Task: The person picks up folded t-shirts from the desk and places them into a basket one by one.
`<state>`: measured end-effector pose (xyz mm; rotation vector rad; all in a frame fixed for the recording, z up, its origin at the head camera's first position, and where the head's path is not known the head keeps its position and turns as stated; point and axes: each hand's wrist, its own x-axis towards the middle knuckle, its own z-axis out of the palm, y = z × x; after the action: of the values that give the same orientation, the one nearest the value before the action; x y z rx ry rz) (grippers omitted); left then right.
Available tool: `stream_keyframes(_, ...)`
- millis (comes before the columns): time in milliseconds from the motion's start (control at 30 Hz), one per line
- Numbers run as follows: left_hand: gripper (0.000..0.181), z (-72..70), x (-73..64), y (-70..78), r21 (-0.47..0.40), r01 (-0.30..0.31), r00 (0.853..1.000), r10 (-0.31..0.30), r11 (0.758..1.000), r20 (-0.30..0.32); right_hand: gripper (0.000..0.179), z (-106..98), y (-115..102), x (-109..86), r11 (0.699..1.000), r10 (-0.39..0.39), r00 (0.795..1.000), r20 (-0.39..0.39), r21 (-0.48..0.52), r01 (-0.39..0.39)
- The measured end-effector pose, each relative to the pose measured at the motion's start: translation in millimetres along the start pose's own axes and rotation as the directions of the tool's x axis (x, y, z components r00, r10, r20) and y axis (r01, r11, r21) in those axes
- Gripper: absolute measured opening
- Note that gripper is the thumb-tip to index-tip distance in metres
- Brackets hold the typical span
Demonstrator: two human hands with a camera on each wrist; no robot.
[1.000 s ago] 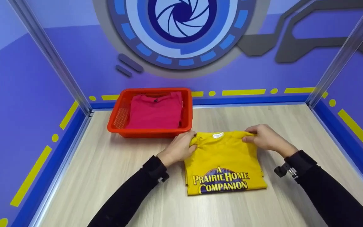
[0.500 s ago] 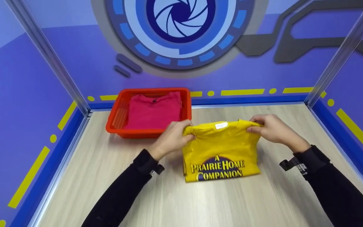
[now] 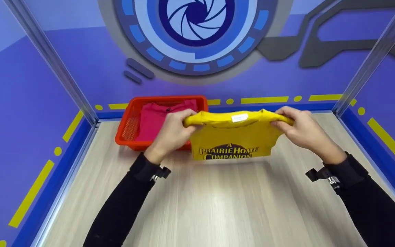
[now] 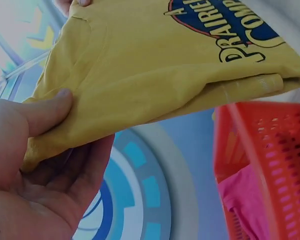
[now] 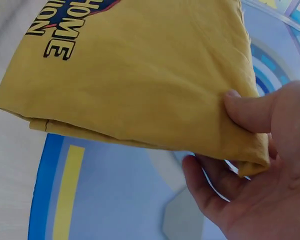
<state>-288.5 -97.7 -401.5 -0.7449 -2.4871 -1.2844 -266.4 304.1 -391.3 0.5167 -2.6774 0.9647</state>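
Note:
A folded yellow T-shirt (image 3: 231, 137) with printed lettering and a white neck label hangs between both hands, collar edge up, raised over the table. The left hand (image 3: 175, 132) pinches its left top corner, thumb on the front and fingers behind, as the left wrist view also shows. At the opposite top corner the right hand (image 3: 302, 132) pinches the cloth the same way; its thumb presses the front in the right wrist view. Just behind the left hand stands a red plastic basket (image 3: 123, 132), and inside it lies a folded pink shirt (image 3: 149, 120), partly covered by that hand.
The wood-grain table (image 3: 197, 206) is bounded by a blue printed back wall (image 3: 245, 82) and side walls, joined by metal corner posts (image 3: 51, 65). The basket sits near the back left, close to the back wall.
Both hands have lifted the yellow T-shirt off the table and moved it up toward the back. Its lower half now hangs down. The basket and pink shirt stay in place.

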Motion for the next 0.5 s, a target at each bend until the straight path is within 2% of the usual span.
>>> stream_keyframes(167,0.013,-10.9,-1.9,-5.5,0.018,0.018,1.000,-0.017,1.000,-0.020,0.015,4.2,-6.3,3.1,0.999,-0.051,0.998,-0.038,-0.008,0.050)
stream_keyframes(300,0.015,-18.0,-5.3,-12.8,0.019,0.041,0.999,-0.040,0.999,-0.028,0.018,14.4,-8.3,7.0,0.998,-0.064,0.998,0.001,0.005,0.064)
stream_keyframes(500,0.023,-35.9,-8.3,-33.3,-0.005,0.083,0.990,-0.083,0.997,-0.111,0.017,36.5,-19.4,22.7,0.993,-0.114,0.992,0.059,0.003,0.114)
